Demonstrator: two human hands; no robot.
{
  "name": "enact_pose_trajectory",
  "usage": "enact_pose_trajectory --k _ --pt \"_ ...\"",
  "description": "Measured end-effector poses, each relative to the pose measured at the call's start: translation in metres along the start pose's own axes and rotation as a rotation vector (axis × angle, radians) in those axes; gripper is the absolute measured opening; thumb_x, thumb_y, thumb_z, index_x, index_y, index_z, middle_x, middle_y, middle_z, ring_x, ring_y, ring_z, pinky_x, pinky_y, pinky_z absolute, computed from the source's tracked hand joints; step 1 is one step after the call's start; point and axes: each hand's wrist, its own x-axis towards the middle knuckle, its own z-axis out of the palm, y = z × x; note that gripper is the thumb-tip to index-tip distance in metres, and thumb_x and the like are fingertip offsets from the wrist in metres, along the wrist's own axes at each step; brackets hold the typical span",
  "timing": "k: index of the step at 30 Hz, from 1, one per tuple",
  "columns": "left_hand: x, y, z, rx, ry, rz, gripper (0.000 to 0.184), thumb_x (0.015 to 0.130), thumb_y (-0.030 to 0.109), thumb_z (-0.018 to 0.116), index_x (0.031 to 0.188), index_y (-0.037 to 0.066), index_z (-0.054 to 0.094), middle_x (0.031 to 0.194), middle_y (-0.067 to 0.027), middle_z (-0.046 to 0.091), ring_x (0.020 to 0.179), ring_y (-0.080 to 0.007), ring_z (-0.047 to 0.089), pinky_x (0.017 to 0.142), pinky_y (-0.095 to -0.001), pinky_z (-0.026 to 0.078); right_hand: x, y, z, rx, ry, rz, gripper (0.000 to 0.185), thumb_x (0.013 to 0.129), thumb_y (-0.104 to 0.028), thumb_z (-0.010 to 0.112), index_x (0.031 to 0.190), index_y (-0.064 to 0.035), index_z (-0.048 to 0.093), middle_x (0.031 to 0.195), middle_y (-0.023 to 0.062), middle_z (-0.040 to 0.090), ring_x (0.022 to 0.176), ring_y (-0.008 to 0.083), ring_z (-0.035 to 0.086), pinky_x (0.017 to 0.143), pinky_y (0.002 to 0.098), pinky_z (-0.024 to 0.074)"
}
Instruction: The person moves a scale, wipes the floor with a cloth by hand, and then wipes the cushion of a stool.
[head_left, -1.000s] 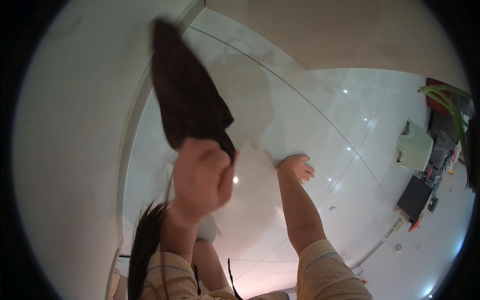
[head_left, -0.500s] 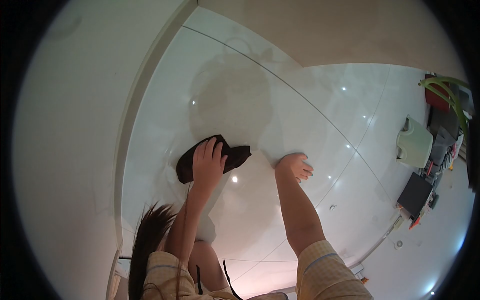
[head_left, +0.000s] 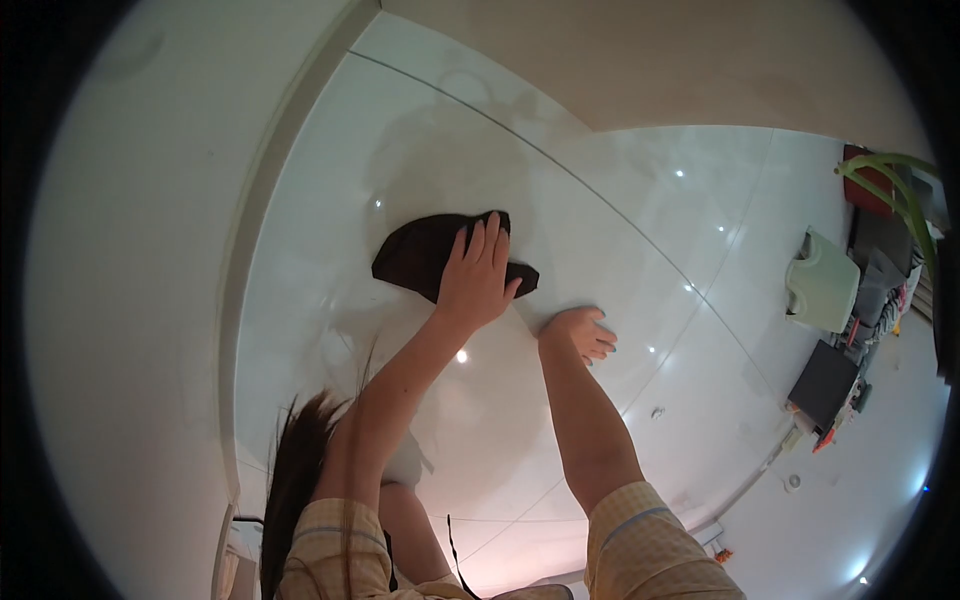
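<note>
A dark brown cloth (head_left: 420,252) lies bunched on the glossy pale tiled floor (head_left: 600,240). My left hand (head_left: 480,273) rests flat on the cloth's right part, its fingers spread and pointing away from me, pressing it to the floor. To the right of the cloth, my right hand (head_left: 580,333) leans on the bare tile with its fingers apart and holds nothing.
A wall with a skirting edge (head_left: 262,210) runs along the left, and a beige panel (head_left: 640,60) stands at the top. At the right are a pale green stool (head_left: 826,282), a dark box (head_left: 824,384), a red item (head_left: 866,180) and green plant leaves (head_left: 905,200).
My left hand first held the cloth up in the air, then laid it on the floor, and has now slid with it forward and to the right. My right hand stays planted.
</note>
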Motion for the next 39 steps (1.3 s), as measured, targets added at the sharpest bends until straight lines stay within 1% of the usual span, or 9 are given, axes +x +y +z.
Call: enact_pose_trajectory --k 7,13,16,21,27,30,33,37,39 --pt "0.012 -0.001 0.001 -0.003 0.051 0.002 0.07 0.071 0.041 0.062 0.118 -0.007 0.041 0.131 -0.0198 0.033 0.116 -0.0315 0.036 0.098 -0.0428 0.029 0.003 0.003 0.003 -0.001 -0.007 -0.002 0.059 0.088 -0.036 0.023 0.134 0.001 0.018 0.141 0.0159 0.018 0.13 0.0298 0.017 0.105 0.0418 0.0157" --pt "-0.008 0.0 0.001 -0.054 -0.056 -0.027 0.075 0.071 0.043 0.062 0.121 -0.007 0.038 0.133 -0.0208 0.031 0.119 -0.0327 0.033 0.1 -0.0424 0.026 0.003 0.001 0.004 -0.015 0.023 -0.003 0.059 0.088 -0.036 0.024 0.134 0.0012 0.017 0.141 0.016 0.018 0.13 0.0295 0.018 0.105 0.041 0.0167" --pt "-0.006 -0.002 0.004 -0.037 -0.041 0.008 0.079 0.071 0.045 0.062 0.123 -0.008 0.036 0.134 -0.0219 0.029 0.122 -0.0333 0.03 0.101 -0.0428 0.025 0.005 0.001 0.006 -0.016 0.013 -0.001 0.06 0.088 -0.037 0.024 0.134 0.0016 0.018 0.141 0.0162 0.019 0.13 0.0291 0.018 0.104 0.0408 0.0175" --pt "0.02 0.0 0.005 -0.033 0.046 -0.03 0.088 0.068 0.051 0.062 0.125 -0.009 0.033 0.136 -0.0222 0.025 0.125 -0.0335 0.027 0.102 -0.0433 0.024 0.005 0.006 0.009 -0.011 0.02 -0.016 0.06 0.088 -0.037 0.023 0.134 0.0013 0.018 0.141 0.0155 0.019 0.13 0.0287 0.018 0.103 0.0414 0.0184" --pt "-0.017 0.001 0.006 -0.067 -0.024 -0.014 0.093 0.064 0.053 0.064 0.125 -0.009 0.033 0.136 -0.0225 0.026 0.124 -0.0341 0.029 0.102 -0.0432 0.024 0.002 0.003 0.007 -0.008 0.038 0.001 0.06 0.088 -0.036 0.024 0.134 0.001 0.017 0.141 0.0152 0.019 0.13 0.0277 0.018 0.103 0.0405 0.0195" --pt "0.003 0.002 0.006 -0.06 0.046 -0.017 0.093 0.064 0.053 0.064 0.125 -0.009 0.033 0.136 -0.0228 0.025 0.124 -0.0341 0.03 0.101 -0.0434 0.025 0.003 0.002 0.005 -0.014 0.005 -0.002 0.059 0.088 -0.036 0.024 0.134 0.0006 0.016 0.141 0.0154 0.018 0.131 0.0277 0.017 0.104 0.041 0.0176" --pt "0.012 0.006 0.007 -0.07 0.049 -0.057 0.093 0.064 0.054 0.064 0.124 -0.009 0.033 0.135 -0.0235 0.027 0.122 -0.0346 0.031 0.1 -0.0441 0.027 0.003 0.003 0.005 0.011 0.001 -0.005 0.059 0.089 -0.036 0.023 0.134 0.0007 0.016 0.141 0.0156 0.017 0.131 0.0279 0.016 0.104 0.041 0.0165" --pt "-0.019 0.01 0.012 -0.051 0.001 -0.053 0.091 0.065 0.055 0.062 0.123 -0.01 0.035 0.134 -0.0241 0.028 0.121 -0.0354 0.032 0.099 -0.0446 0.028 0.005 0.004 0.009 -0.001 0.011 0.007 0.059 0.089 -0.036 0.023 0.134 0.0009 0.015 0.141 0.016 0.017 0.131 0.0279 0.016 0.104 0.0406 0.017" --pt "-0.019 0.01 0.012 -0.052 0.057 -0.052 0.091 0.065 0.055 0.062 0.122 -0.01 0.035 0.134 -0.024 0.028 0.121 -0.0359 0.032 0.099 -0.0446 0.028 0.005 0.002 0.007 0.015 0.005 0.015 0.06 0.088 -0.037 0.021 0.135 -0.0003 0.015 0.142 0.0151 0.016 0.131 0.0271 0.016 0.105 0.0417 0.0153"
